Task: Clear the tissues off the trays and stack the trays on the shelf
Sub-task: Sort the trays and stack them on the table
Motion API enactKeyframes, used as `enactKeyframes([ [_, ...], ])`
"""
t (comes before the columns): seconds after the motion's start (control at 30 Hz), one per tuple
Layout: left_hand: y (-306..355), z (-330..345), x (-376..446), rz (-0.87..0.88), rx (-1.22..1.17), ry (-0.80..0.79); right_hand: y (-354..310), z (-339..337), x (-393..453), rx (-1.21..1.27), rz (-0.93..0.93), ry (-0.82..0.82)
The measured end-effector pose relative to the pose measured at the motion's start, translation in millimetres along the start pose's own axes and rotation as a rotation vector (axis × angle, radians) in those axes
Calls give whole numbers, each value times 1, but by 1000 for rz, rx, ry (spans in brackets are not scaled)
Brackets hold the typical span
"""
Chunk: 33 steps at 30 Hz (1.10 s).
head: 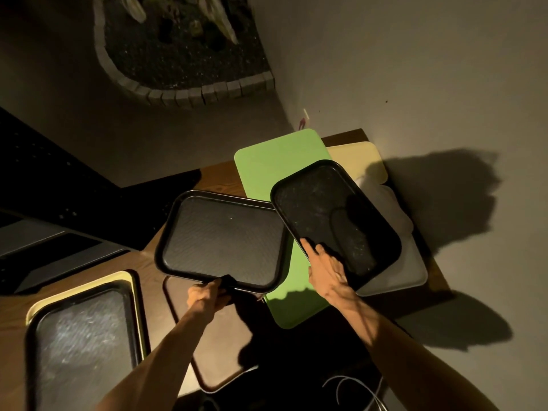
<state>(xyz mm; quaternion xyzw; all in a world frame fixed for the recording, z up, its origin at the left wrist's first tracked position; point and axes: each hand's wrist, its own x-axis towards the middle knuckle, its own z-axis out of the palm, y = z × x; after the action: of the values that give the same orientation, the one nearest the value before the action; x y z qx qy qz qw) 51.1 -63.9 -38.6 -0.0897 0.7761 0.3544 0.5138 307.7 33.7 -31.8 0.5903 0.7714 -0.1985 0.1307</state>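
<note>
My left hand (pixel 207 295) grips the near rim of a black tray (pixel 225 238) and holds it lifted above the wooden table (pixel 219 176). My right hand (pixel 324 269) clasps the near edge of a second black tray (pixel 332 212), which lies tilted over a green tray (pixel 278 161). Under that black tray are a grey tray (pixel 406 268) and a cream tray (pixel 358 157). A brown tray (pixel 219 348) lies on the table below my left hand. At the lower left a black tray (pixel 83 345) rests in a yellow tray (pixel 77 284). No tissues show.
A grey wall (pixel 430 84) stands right of the table, with my shadow on it. A brick-edged planter bed (pixel 184 54) lies on the floor beyond. A dark perforated surface (pixel 59 185) sits at left. Thin white wires (pixel 353 387) hang at the bottom.
</note>
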Motion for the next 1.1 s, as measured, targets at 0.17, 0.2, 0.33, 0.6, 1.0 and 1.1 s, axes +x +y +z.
enactKeyframes([
  [0.17, 0, -5, -6, 20, -135, -3, 1, -6, -2, -54, -64, -14],
  [0.2, 1, -8, -10, 43, -163, -15, 0, -9, -3, -53, -76, -6],
  [0.33, 16, -17, -23, 134, -332, -124, -1, -22, -5, -43, -138, 60],
  [0.6, 52, -35, -38, 128, -441, -341, -20, -65, -7, 146, -208, 181],
  [1.0, 51, -68, -72, 275, -249, -534, -135, -86, -54, 304, -505, 128],
  [1.1, 49, -82, -76, 288, -255, -501, -160, -72, -68, 333, -538, 89],
])
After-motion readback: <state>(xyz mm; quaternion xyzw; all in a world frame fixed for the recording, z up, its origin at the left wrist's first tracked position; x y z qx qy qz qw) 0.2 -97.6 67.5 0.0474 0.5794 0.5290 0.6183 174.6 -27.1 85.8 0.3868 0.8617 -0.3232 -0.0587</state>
